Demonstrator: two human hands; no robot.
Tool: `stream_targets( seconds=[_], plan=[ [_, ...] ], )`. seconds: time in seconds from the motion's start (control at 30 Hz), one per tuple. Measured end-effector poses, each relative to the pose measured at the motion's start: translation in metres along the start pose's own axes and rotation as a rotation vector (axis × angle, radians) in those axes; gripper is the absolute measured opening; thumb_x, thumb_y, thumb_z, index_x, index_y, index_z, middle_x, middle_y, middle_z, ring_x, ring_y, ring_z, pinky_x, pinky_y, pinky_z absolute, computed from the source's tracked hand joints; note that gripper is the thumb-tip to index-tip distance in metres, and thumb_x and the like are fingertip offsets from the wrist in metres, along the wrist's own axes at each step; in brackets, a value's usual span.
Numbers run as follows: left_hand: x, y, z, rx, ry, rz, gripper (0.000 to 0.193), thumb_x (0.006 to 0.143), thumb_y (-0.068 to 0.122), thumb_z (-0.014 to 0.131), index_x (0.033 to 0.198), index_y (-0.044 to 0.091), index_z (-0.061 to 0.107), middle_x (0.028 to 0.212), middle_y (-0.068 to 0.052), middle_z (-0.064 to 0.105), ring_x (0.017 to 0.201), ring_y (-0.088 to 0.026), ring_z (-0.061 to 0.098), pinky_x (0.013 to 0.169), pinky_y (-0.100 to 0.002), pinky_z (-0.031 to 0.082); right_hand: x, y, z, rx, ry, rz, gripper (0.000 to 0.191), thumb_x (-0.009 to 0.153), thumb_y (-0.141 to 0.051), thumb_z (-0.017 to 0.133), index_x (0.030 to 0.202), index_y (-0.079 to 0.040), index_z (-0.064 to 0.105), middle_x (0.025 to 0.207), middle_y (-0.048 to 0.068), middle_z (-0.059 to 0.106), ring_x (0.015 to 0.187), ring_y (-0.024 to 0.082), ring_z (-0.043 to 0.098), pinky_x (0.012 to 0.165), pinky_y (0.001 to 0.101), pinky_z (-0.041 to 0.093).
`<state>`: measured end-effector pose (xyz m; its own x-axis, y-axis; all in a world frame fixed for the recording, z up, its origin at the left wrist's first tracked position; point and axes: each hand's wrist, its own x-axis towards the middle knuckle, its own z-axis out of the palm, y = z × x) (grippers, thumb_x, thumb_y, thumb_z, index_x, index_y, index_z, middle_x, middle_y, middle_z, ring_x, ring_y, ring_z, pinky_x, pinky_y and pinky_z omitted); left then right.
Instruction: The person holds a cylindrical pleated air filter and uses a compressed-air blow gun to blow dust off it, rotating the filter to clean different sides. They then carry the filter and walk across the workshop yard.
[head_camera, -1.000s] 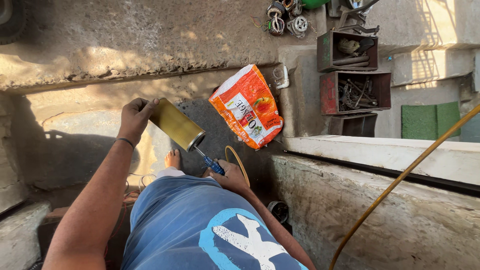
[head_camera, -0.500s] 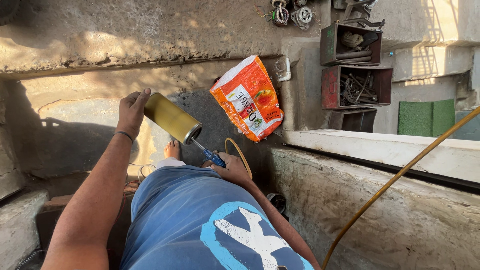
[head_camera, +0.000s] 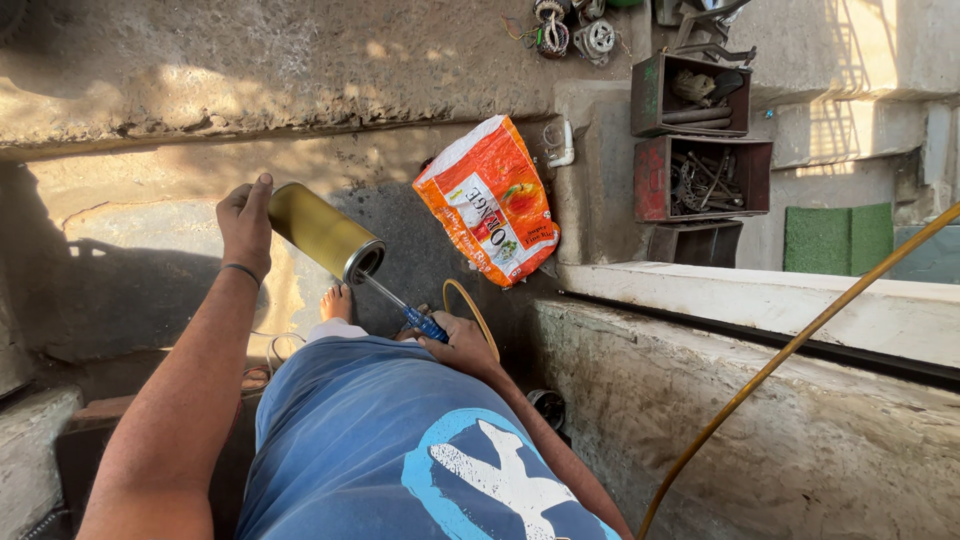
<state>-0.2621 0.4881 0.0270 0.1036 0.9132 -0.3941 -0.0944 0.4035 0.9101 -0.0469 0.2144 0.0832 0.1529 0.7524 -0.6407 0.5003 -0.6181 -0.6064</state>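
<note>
step: prying/working at the open end of the olive-yellow metal cylinder can (head_camera: 322, 232) with the blue-handled screwdriver (head_camera: 400, 308); looks like mid-step, tip at the can mouth rim
left hand (head_camera: 245, 228): fingers wrapped round the far closed end of the can, holding it tilted, mouth pointing down-right toward the body
right hand (head_camera: 462, 343): clenched on the screwdriver's blue handle, shaft running up-left to the can mouth
can location: held in the air above the shaded concrete floor (head_camera: 120, 260), just in front of the blue shirt (head_camera: 400, 450), left of the orange plastic sack (head_camera: 490, 200)
next move: judging by the angle, needs steady counter-hold from the left hand while the right levers or scrapes along the rim; slip risk toward the bare foot (head_camera: 336, 300) below
surroundings: red metal tool trays (head_camera: 700, 140) far right, yellow hose (head_camera: 800, 350) across the concrete ledge (head_camera: 760, 300) on the right
change vs earlier: can, screwdriver and both grips much the same; view shifts slightly, sack and trays sit a bit lower in frame
</note>
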Motion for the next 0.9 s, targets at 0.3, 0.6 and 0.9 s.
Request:
stream_targets(
  seconds=[0.3, 0.6, 0.9],
  plan=[
    [-0.006, 0.001, 0.004, 0.009, -0.029, 0.029, 0.036, 0.101, 0.031, 0.073, 0.085, 0.0, 0.066, 0.09, -0.004, 0.073, 0.082, -0.011, 0.06, 0.077, -0.027, 0.05, -0.003, 0.005, 0.0, -0.003, -0.041, 0.026, 0.032, 0.086, -0.037, 0.069, 0.097, -0.007, 0.066, 0.072, 0.006, 0.06, 0.069, 0.017, 0.059, 0.064, 0.0381, 0.049],
    [-0.004, -0.002, -0.005, 0.029, 0.04, -0.011, 0.031, 0.1, 0.031, 0.074, 0.088, 0.002, 0.072, 0.082, -0.004, 0.068, 0.075, -0.012, 0.057, 0.073, -0.028, 0.048, -0.001, 0.014, 0.002, 0.001, -0.033, -0.015, 0.037, 0.087, -0.039, 0.071, 0.097, -0.004, 0.065, 0.077, 0.01, 0.066, 0.073, 0.019, 0.064, 0.067, 0.0377, 0.052],
    [-0.007, -0.006, -0.007, -0.002, 0.064, -0.06, 0.031, 0.097, 0.032, 0.074, 0.088, 0.003, 0.07, 0.081, -0.004, 0.068, 0.075, -0.013, 0.06, 0.074, -0.029, 0.051, -0.006, 0.002, -0.004, 0.061, -0.04, -0.01, 0.036, 0.086, -0.036, 0.07, 0.104, -0.005, 0.069, 0.079, 0.009, 0.068, 0.075, 0.017, 0.065, 0.07, 0.0374, 0.052]
  ],
)
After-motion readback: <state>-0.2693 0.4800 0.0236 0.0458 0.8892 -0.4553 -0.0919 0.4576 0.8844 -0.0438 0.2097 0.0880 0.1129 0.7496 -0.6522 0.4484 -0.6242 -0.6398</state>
